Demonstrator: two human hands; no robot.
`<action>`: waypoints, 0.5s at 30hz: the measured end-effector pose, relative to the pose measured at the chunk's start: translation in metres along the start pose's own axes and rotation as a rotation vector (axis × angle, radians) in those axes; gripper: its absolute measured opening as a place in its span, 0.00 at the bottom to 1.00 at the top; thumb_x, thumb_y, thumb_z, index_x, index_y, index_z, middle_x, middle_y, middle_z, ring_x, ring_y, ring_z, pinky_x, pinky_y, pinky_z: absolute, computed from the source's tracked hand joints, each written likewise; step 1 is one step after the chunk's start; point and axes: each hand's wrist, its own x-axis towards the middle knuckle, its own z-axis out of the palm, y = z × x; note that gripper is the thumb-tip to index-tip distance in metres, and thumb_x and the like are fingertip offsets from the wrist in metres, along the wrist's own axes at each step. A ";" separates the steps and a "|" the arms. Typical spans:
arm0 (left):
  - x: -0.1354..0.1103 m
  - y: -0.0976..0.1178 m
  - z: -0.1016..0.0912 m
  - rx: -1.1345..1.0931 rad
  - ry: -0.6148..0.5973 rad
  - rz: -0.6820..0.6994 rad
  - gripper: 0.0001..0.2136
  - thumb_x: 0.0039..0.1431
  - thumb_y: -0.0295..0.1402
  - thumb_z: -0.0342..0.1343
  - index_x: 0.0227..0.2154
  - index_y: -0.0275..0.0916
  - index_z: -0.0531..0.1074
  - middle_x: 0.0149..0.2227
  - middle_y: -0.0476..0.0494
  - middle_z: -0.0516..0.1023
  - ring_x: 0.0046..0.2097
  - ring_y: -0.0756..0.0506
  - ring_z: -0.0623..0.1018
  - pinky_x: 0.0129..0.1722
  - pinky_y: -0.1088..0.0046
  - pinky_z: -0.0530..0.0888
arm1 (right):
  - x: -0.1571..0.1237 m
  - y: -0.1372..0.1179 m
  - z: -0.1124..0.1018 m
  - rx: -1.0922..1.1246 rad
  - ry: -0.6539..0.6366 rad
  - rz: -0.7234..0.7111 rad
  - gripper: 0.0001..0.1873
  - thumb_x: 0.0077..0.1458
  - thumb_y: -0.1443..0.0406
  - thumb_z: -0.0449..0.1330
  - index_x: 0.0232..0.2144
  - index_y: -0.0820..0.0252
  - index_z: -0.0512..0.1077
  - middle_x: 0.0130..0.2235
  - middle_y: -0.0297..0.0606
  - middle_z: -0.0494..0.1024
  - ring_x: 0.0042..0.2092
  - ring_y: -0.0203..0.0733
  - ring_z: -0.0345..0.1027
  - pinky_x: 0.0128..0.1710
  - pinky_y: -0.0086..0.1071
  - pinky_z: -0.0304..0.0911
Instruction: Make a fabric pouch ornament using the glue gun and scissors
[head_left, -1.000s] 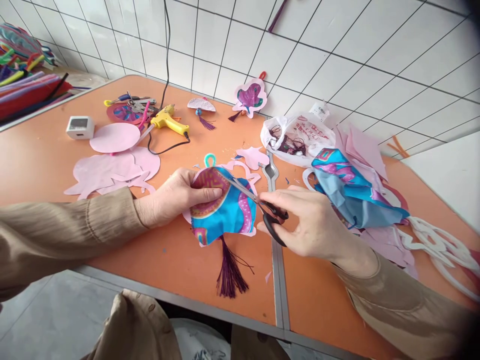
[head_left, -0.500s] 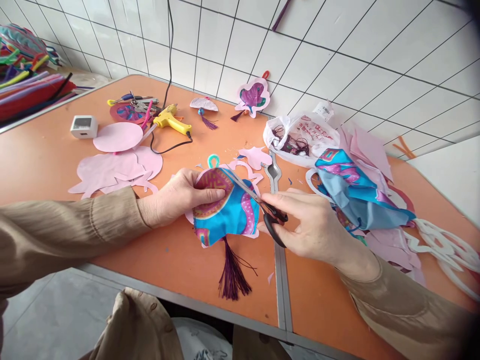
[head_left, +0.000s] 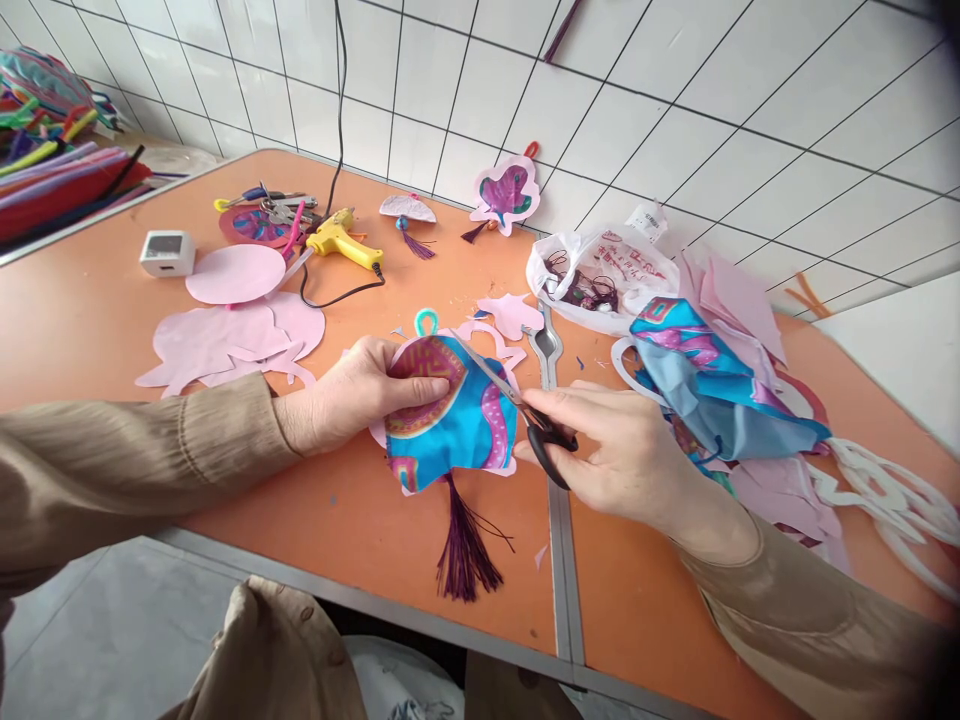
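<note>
My left hand (head_left: pixel 367 392) pinches the left side of a blue patterned fabric piece (head_left: pixel 442 430), thumb on top. Pink backing shows along its edges, a teal loop (head_left: pixel 426 322) sticks out at the top and a dark purple tassel (head_left: pixel 466 550) hangs from the bottom. My right hand (head_left: pixel 607 440) is closed on the black handles of a pair of scissors (head_left: pixel 551 445). The scissors' blades lie across the upper right of the blue fabric, pointing up and left, and look nearly closed.
A yellow glue gun (head_left: pixel 345 240) with its cord lies behind my left hand, near pink cutouts (head_left: pixel 217 340) and a white cube-shaped device (head_left: pixel 168 253). At right are a white plastic bag (head_left: pixel 637 270), blue cloth (head_left: pixel 720 390) and white cord (head_left: pixel 892 490). A tiled wall (head_left: pixel 450 90) borders the orange table (head_left: pixel 300 510).
The scissor blades and handles have come slightly closer together. The fabric piece and my left hand have hardly moved.
</note>
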 end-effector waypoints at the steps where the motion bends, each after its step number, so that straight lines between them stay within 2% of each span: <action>1: 0.000 0.000 0.000 -0.004 -0.002 0.006 0.19 0.40 0.43 0.76 0.22 0.34 0.76 0.23 0.46 0.77 0.25 0.50 0.74 0.24 0.76 0.69 | 0.000 -0.001 -0.001 0.016 0.003 0.011 0.09 0.59 0.70 0.57 0.39 0.56 0.77 0.25 0.34 0.77 0.25 0.39 0.66 0.26 0.35 0.62; 3: 0.001 0.000 -0.001 -0.008 -0.008 0.015 0.18 0.41 0.43 0.76 0.21 0.34 0.76 0.22 0.47 0.76 0.25 0.50 0.73 0.23 0.77 0.68 | 0.001 -0.001 -0.002 0.077 0.014 0.066 0.08 0.60 0.68 0.59 0.38 0.56 0.77 0.25 0.34 0.76 0.25 0.39 0.66 0.26 0.34 0.62; 6: 0.002 0.000 -0.001 -0.013 -0.007 0.026 0.18 0.40 0.42 0.76 0.21 0.35 0.76 0.21 0.48 0.74 0.24 0.51 0.71 0.22 0.77 0.67 | 0.001 0.005 -0.001 0.210 0.024 0.250 0.05 0.60 0.63 0.62 0.35 0.56 0.78 0.24 0.32 0.72 0.25 0.38 0.63 0.27 0.33 0.64; 9: 0.002 0.003 -0.002 -0.010 -0.025 0.035 0.18 0.40 0.43 0.77 0.21 0.36 0.76 0.21 0.48 0.75 0.24 0.51 0.72 0.22 0.77 0.68 | 0.001 0.019 0.003 0.321 0.014 0.416 0.08 0.58 0.60 0.64 0.39 0.57 0.79 0.26 0.32 0.72 0.27 0.38 0.64 0.30 0.33 0.67; 12: 0.000 0.009 -0.002 0.011 -0.119 0.037 0.18 0.41 0.44 0.76 0.20 0.36 0.76 0.19 0.50 0.72 0.22 0.52 0.70 0.21 0.78 0.66 | 0.000 0.031 0.008 0.317 -0.046 0.463 0.16 0.58 0.62 0.62 0.48 0.56 0.78 0.29 0.33 0.75 0.28 0.39 0.68 0.30 0.33 0.66; 15: -0.003 0.016 -0.004 0.102 -0.182 0.055 0.18 0.43 0.45 0.75 0.21 0.37 0.75 0.17 0.51 0.70 0.21 0.52 0.67 0.19 0.77 0.64 | 0.001 0.033 0.008 0.193 -0.131 0.469 0.16 0.56 0.66 0.60 0.48 0.56 0.76 0.25 0.30 0.74 0.25 0.38 0.66 0.27 0.31 0.59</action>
